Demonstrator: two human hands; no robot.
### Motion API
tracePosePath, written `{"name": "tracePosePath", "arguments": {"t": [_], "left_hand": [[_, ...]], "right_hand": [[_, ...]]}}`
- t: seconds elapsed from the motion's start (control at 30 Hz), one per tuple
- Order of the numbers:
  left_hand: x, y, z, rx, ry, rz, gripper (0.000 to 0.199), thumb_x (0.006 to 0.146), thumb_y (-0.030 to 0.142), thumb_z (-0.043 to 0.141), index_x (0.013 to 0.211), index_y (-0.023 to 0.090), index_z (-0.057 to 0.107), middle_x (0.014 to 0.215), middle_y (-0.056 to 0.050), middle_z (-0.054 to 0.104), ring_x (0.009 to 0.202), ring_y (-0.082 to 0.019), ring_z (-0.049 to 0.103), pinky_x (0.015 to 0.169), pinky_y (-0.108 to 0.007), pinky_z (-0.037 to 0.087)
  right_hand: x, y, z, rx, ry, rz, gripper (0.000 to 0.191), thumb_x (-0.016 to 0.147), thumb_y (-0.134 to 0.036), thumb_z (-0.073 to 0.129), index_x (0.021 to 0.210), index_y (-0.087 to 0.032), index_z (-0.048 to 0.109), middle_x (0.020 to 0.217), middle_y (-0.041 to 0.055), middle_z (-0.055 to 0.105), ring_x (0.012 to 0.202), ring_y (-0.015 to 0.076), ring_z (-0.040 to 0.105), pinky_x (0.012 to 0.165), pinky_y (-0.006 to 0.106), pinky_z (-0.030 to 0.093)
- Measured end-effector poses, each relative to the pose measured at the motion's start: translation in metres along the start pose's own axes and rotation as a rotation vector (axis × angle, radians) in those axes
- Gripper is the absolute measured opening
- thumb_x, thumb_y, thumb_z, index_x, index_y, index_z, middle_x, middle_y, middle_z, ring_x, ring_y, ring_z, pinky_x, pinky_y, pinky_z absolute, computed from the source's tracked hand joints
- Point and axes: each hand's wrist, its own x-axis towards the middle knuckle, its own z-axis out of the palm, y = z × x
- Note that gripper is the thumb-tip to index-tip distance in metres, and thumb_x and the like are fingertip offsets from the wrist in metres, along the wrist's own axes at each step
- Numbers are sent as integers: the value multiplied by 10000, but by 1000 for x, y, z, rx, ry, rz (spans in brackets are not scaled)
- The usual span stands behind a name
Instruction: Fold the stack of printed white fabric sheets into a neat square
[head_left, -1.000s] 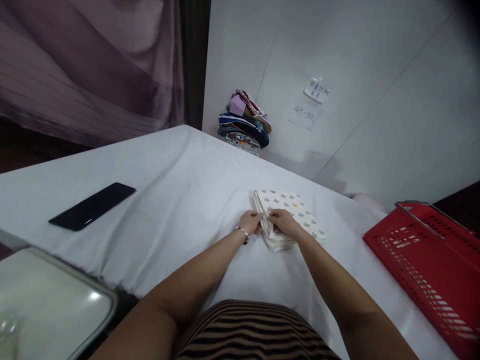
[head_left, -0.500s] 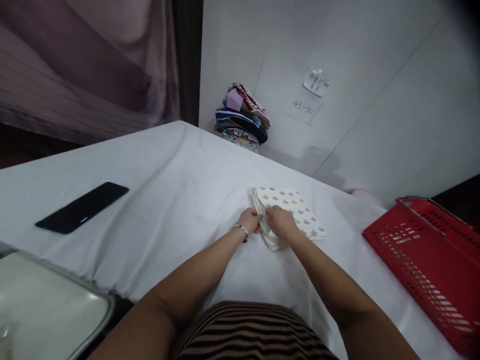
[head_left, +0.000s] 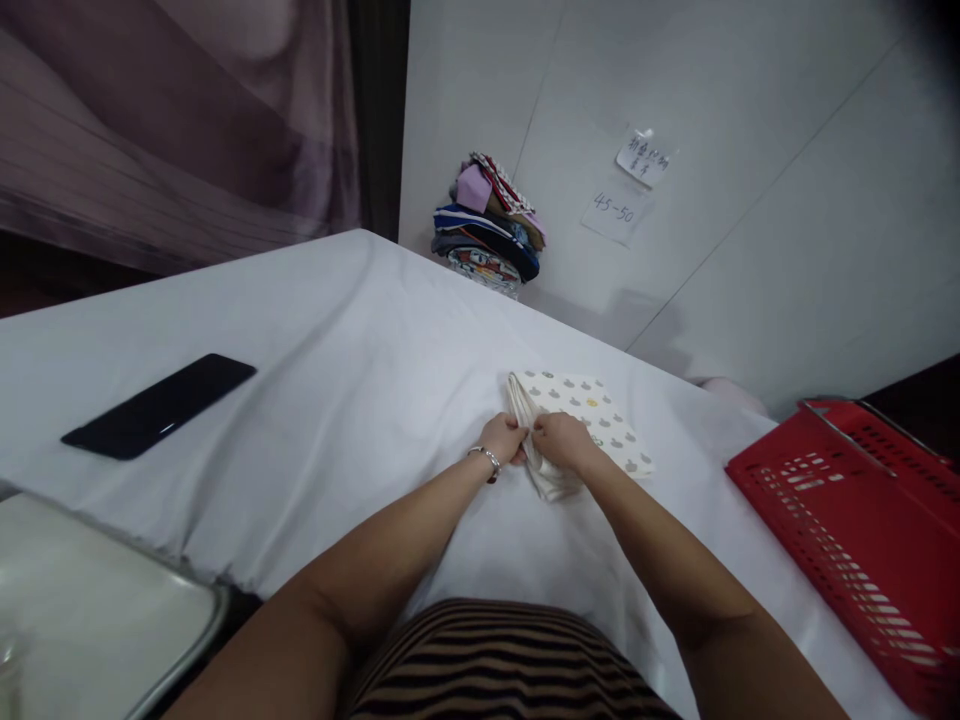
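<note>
A folded white cloth (head_left: 604,425) with small grey prints and a few coloured ones lies on the white-covered table (head_left: 360,380). My left hand (head_left: 504,438), with a bracelet at the wrist, pinches the layered left edge of the cloth. Close beside it, my right hand (head_left: 562,440) grips the same edge from above, its fingers curled on the fabric. Several loose layers hang open below the two hands, toward my body. Some fingertips are hidden in the folds.
A black phone-like slab (head_left: 161,405) lies on the table's left part. The red basket (head_left: 847,530) stands at the right. Behind the far edge is a stack of folded clothes (head_left: 491,225) by the wall. A pale padded seat (head_left: 90,610) is at the lower left.
The cloth's left edge layers stand a little more raised and spread between my hands. Both hands have barely moved and keep their hold. The whole view has shifted slightly.
</note>
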Motion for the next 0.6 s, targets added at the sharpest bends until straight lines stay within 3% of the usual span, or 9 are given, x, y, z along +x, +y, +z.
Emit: {"name": "tracePosePath", "arguments": {"t": [0.27,0.6], "left_hand": [[0,0,0,-5,-13,-4,276,792,260,549,1034,137,497,632,-21,648,484,-140,615,447,-212,468],[-3,9,-2,-28,-1,-62,185,797,225,531,956,131,541,619,-4,626,470,-115,594,455,-201,471]], "right_hand": [[-2,0,-1,77,85,-21,165,774,-207,466,788,-196,631,822,59,657,765,173,574,607,239,341],[-13,-9,7,59,121,-90,191,812,-176,412,867,-167,595,938,76,622,849,167,553,684,239,343]]}}
